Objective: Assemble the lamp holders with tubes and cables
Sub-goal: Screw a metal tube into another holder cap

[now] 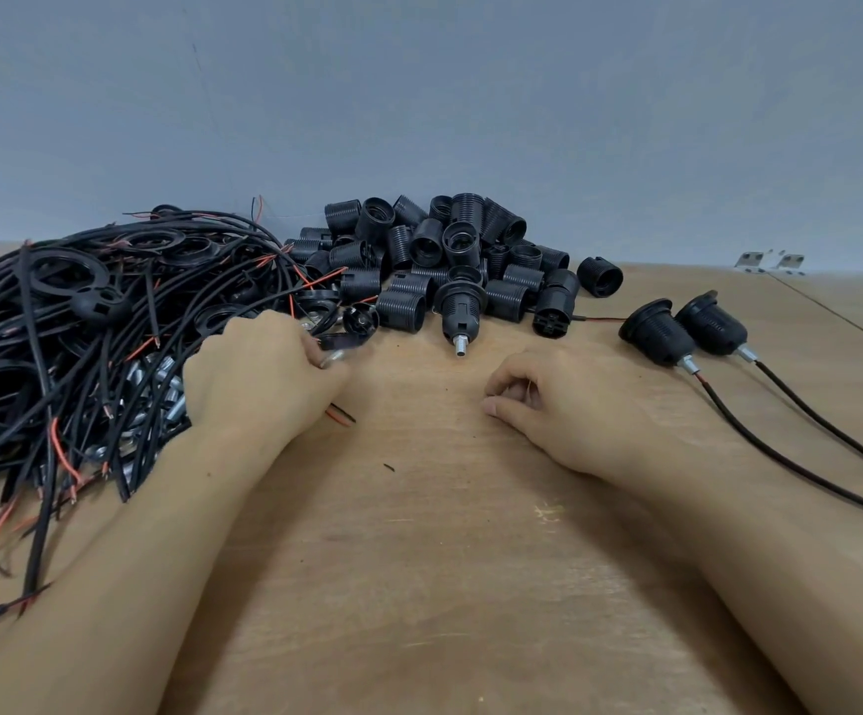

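Observation:
My left hand (259,374) lies at the edge of the cable pile (83,327), its fingertips pinching a small metal tube (334,357). A black-and-red cable end (342,416) sticks out from under its palm. My right hand (548,405) rests on the wooden table (419,559) with loosely curled fingers and holds nothing. Straight ahead a black lamp holder (457,307) lies with a metal tube (460,348) screwed into its end and no cable. Two finished lamp holders (656,332) (713,322) lie at the right, each with a tube and a black cable (805,472) trailing off.
A heap of black threaded holder bodies (444,250) sits against the grey wall. Black rings (68,270) and loose metal tubes (161,384) are mixed into the cable pile. Two small metal brackets (769,261) lie at the far right.

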Demonstrator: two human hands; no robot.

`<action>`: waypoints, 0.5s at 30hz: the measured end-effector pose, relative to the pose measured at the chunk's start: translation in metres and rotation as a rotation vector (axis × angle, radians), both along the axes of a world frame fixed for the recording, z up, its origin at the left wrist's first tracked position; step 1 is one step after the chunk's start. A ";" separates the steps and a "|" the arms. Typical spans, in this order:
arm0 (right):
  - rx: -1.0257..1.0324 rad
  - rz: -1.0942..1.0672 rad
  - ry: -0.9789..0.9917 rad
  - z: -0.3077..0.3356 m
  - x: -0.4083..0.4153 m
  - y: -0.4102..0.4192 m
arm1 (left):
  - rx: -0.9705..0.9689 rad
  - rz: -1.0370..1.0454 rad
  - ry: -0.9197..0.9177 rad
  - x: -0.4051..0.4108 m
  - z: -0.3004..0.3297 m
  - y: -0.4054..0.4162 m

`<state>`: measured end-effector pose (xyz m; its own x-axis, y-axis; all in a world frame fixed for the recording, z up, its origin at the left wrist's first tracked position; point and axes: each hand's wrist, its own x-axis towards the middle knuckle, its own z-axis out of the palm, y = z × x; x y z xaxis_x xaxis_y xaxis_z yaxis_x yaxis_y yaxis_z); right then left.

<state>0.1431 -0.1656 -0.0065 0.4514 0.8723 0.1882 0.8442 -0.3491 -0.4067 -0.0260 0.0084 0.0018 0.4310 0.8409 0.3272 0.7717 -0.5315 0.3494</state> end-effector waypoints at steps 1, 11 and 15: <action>-0.009 -0.004 -0.010 0.000 0.001 0.000 | 0.006 -0.085 -0.088 0.000 0.001 -0.002; 0.432 0.135 0.872 0.004 -0.006 0.001 | -0.111 -0.868 -0.419 0.012 -0.011 -0.030; 0.441 0.186 0.954 0.002 -0.009 0.001 | -0.158 -0.868 -0.464 0.013 -0.013 -0.029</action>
<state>0.1338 -0.1641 -0.0040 0.4452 0.8839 0.1433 0.1346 0.0921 -0.9866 -0.0130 -0.0210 -0.0117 0.7749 0.3434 0.5306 -0.0933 -0.7682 0.6334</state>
